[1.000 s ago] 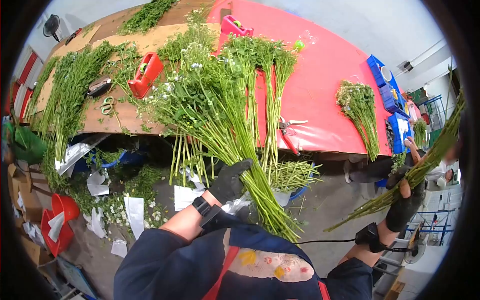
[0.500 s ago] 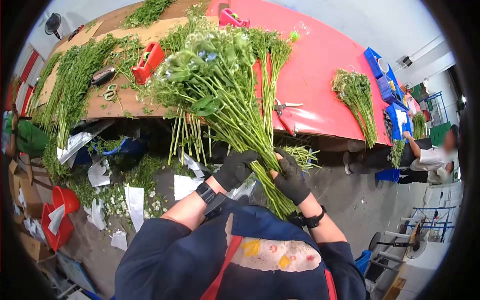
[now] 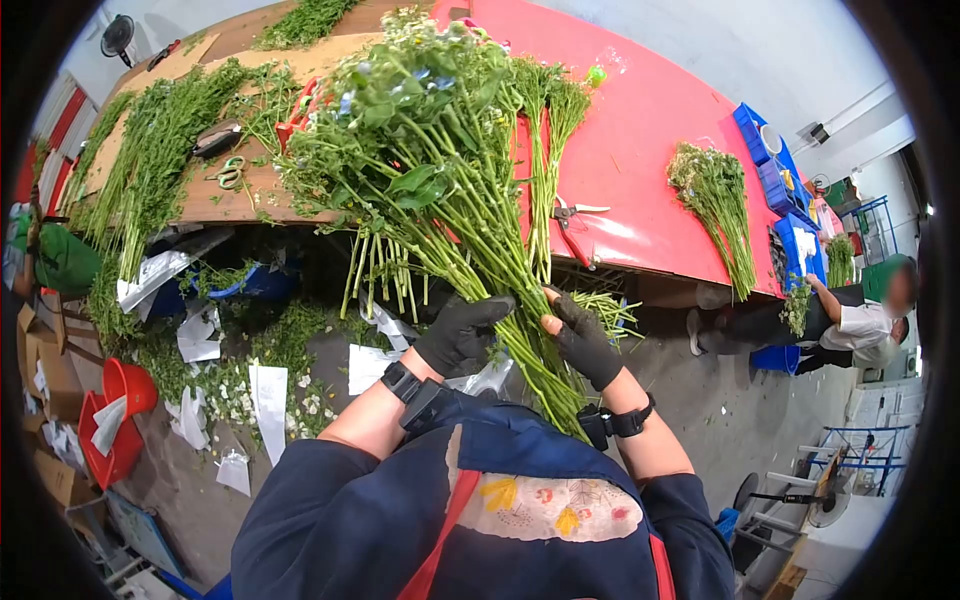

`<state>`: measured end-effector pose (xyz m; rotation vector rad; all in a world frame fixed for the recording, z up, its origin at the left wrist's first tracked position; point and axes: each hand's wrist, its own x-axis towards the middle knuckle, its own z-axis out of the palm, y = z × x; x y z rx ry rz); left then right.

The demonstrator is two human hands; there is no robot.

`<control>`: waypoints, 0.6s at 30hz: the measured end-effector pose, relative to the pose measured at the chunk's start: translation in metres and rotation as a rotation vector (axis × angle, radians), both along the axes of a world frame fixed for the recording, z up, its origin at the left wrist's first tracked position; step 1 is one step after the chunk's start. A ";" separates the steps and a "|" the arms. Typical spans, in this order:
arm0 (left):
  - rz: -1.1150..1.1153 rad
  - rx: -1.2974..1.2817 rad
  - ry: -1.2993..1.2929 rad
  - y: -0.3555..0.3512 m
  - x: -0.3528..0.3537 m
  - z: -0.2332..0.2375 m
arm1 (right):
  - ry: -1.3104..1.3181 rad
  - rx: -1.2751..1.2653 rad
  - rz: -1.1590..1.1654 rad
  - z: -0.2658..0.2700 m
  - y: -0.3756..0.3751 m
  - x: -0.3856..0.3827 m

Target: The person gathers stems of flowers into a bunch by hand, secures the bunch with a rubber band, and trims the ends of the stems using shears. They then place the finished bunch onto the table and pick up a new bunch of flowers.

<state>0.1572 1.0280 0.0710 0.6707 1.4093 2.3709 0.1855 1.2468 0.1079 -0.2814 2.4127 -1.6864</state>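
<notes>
A second ago my right hand point(image 3: 585, 345) is far out to the side with a thin sheaf of loose stems. Now that sheaf is in with the rest, and both hands are on one big bunch of flowers point(image 3: 430, 150).

My left hand point(image 3: 458, 335) is closed round the stems from the left. The right is curled against them from the other side, just beside the left, with its thumb and forefinger lying up along the stalks. Both hands grip at about the same height, low on the stalks. The cut ends run down past my wrists towards my apron.

The bunch has also come up. It stands tilted away from me, its heads over the edge of the worktop point(image 3: 650, 140) and in front of the red tape dispenser point(image 3: 298, 108).

From how it sits, I judge the added stems are taken in and the bundle is being squared up in the grip.

On the worktop, the scissors point(image 3: 575, 212) and a smaller finished bunch point(image 3: 715, 200) lie well apart from my hands. A co-worker point(image 3: 860, 322) is bent over at the far right.
</notes>
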 end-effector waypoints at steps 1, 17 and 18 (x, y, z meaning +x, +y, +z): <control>-0.005 -0.011 -0.021 0.001 0.001 -0.006 | -0.016 0.004 -0.001 0.002 -0.001 0.000; -0.031 0.383 -0.748 0.013 -0.003 0.005 | 0.525 0.554 0.087 0.002 -0.037 0.010; -0.017 0.385 -0.746 0.010 -0.003 0.000 | 0.533 0.507 0.100 0.005 -0.040 0.008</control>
